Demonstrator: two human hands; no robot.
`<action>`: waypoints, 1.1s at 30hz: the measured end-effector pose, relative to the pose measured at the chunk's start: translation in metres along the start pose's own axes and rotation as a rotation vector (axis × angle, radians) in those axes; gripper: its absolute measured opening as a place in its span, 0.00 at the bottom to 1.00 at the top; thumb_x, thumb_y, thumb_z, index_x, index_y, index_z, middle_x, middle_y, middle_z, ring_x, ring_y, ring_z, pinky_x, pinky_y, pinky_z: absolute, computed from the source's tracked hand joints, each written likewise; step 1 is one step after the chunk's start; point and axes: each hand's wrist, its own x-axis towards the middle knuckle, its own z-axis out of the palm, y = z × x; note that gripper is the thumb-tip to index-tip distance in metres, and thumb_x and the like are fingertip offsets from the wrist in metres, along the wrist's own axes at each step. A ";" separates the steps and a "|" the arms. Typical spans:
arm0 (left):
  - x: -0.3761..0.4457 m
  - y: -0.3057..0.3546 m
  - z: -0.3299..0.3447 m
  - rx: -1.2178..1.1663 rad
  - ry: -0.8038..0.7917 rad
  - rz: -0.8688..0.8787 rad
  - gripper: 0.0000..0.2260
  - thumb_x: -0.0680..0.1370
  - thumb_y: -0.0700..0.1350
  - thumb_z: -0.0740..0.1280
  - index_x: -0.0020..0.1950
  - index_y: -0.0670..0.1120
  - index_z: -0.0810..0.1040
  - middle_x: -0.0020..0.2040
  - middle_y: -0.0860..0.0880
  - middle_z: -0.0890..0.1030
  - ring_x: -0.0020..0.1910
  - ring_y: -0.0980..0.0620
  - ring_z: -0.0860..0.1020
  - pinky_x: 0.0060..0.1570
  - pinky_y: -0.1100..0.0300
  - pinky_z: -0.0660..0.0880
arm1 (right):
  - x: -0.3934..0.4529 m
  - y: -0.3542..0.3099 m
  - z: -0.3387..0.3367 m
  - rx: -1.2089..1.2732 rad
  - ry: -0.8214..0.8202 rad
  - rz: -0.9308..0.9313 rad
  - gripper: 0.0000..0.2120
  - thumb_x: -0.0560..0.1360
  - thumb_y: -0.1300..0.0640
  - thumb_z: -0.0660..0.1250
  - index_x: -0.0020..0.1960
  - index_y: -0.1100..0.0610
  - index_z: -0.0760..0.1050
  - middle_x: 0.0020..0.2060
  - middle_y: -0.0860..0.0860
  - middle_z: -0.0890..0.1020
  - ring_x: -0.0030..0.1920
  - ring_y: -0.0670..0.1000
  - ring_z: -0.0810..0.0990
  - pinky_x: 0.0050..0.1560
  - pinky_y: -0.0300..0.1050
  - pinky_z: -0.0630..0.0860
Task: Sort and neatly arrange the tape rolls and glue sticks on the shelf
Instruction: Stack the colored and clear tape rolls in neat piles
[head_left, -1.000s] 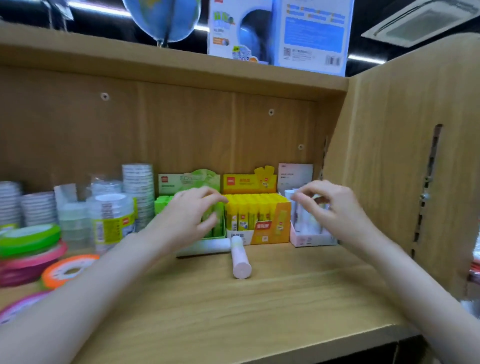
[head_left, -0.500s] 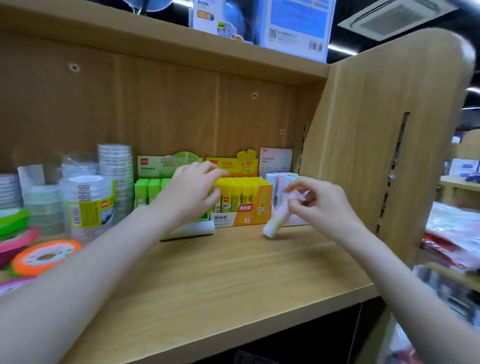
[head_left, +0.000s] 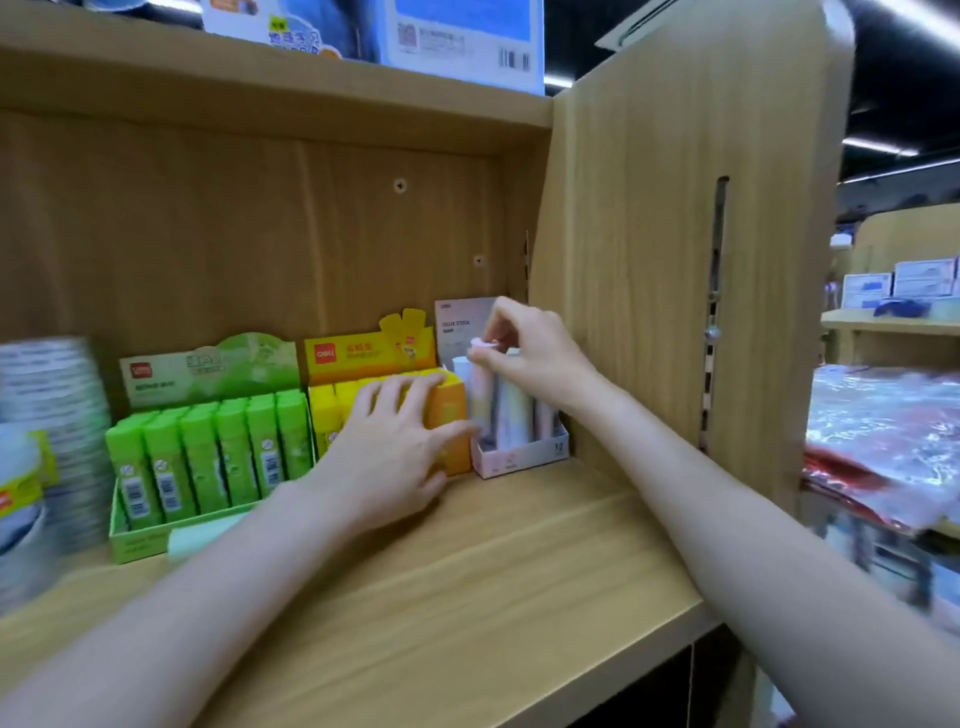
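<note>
Wooden shelf in the head view: right hand pinches a pastel glue stick by its cap, lowering it upright into the pink box, while left hand lies flat, unclenched, bracing the yellow box just left of it. Light, rigid, slick plastic, I'd say, best gripped at the cap; its lower end is hidden among neighbouring sticks, and blur smears the tape rolls far left.

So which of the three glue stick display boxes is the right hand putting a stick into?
The pink box at the far right, against the side panel. The right hand grips a stick over it; the left hand rests on the yellow box.
</note>
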 end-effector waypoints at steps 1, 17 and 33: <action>0.001 0.002 -0.001 0.002 0.009 0.005 0.22 0.60 0.53 0.63 0.54 0.58 0.81 0.56 0.39 0.79 0.49 0.38 0.79 0.45 0.44 0.76 | 0.000 0.000 -0.001 0.021 0.027 0.005 0.14 0.72 0.57 0.71 0.35 0.52 0.66 0.34 0.51 0.77 0.36 0.51 0.75 0.39 0.42 0.70; 0.002 -0.001 0.004 -0.013 0.133 0.035 0.22 0.60 0.51 0.65 0.53 0.61 0.80 0.58 0.42 0.78 0.50 0.41 0.78 0.47 0.47 0.76 | -0.008 0.001 -0.002 -0.162 -0.121 -0.005 0.12 0.73 0.52 0.67 0.39 0.50 0.64 0.42 0.49 0.76 0.47 0.51 0.71 0.56 0.50 0.65; 0.001 -0.001 0.006 -0.044 0.187 0.045 0.20 0.61 0.51 0.64 0.51 0.61 0.81 0.58 0.42 0.79 0.49 0.41 0.79 0.46 0.47 0.77 | -0.009 0.000 -0.004 -0.042 -0.135 0.005 0.16 0.72 0.53 0.70 0.34 0.45 0.65 0.43 0.51 0.80 0.46 0.48 0.73 0.52 0.46 0.68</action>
